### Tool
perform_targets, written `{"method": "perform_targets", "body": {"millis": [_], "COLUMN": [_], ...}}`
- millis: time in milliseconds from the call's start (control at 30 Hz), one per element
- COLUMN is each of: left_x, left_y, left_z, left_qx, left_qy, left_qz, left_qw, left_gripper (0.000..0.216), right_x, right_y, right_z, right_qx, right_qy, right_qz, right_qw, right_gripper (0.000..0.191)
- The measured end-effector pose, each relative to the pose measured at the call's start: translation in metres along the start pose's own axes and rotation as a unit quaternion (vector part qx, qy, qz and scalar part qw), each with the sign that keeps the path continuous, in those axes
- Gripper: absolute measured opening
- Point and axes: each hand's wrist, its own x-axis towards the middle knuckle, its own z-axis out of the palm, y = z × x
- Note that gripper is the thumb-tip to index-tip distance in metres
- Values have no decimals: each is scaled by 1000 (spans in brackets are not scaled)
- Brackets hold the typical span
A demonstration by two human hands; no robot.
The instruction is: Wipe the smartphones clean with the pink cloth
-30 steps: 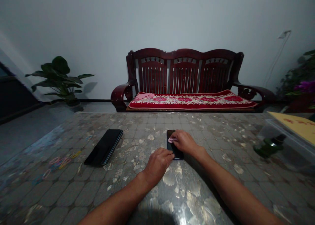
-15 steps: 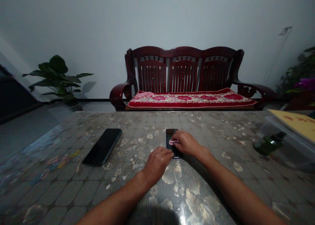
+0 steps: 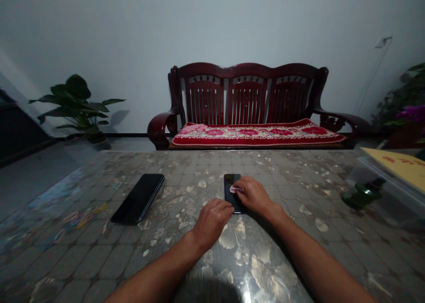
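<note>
A dark smartphone (image 3: 229, 183) lies flat on the patterned table, screen up. My left hand (image 3: 214, 216) is at its lower left corner, fingers curled together and gripping that edge. Between the fingertips of my right hand (image 3: 254, 194) is a small folded pink cloth (image 3: 235, 189), pressed against the screen near its middle. That hand covers the phone's right side. Farther left rests a second, larger black device (image 3: 139, 198), like a tablet or big phone, with neither hand near it.
Colourful rubber bands (image 3: 79, 219) are scattered at the left of the table (image 3: 186, 258). On the right are a green bottle (image 3: 361, 194) and a clear plastic box (image 3: 398, 205) under a yellow booklet (image 3: 398, 163). A wooden bench (image 3: 249, 95) stands behind the table.
My right hand has slid the pink cloth slightly to the right and up on the screen. My left hand stays at the phone's corner.
</note>
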Motion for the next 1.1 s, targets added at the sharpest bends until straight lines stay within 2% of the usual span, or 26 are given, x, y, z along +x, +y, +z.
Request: {"method": "perform_targets", "body": {"millis": [100,267,500,700,933,1100], "left_x": [0,1,2,2,1,1], "left_y": [0,1,2,2,1,2], "left_z": [0,-1,-2,-2,0,-1], "left_qx": [8,11,15,22,21,27], "left_qy": [1,-11,-13,-39,-44,-45], "left_qz": [-1,-4,-8,-15,-21,-15], "left_qw": [1000,1000,1000,999,999,999], "left_gripper": [18,16,9,8,6,7], "right_x": [0,-3,-4,-6,-6,-8], "right_y": [3,0,9,7,10,9], "right_z": [2,6,9,10,8,7], "right_qx": [5,22,7,8,-11,4], "right_qy": [30,9,70,51,85,67], "right_qz": [-8,-71,-71,-101,-86,-116], "right_qw": [1000,997,995,994,993,991], "right_gripper": [17,18,18,19,18,20]}}
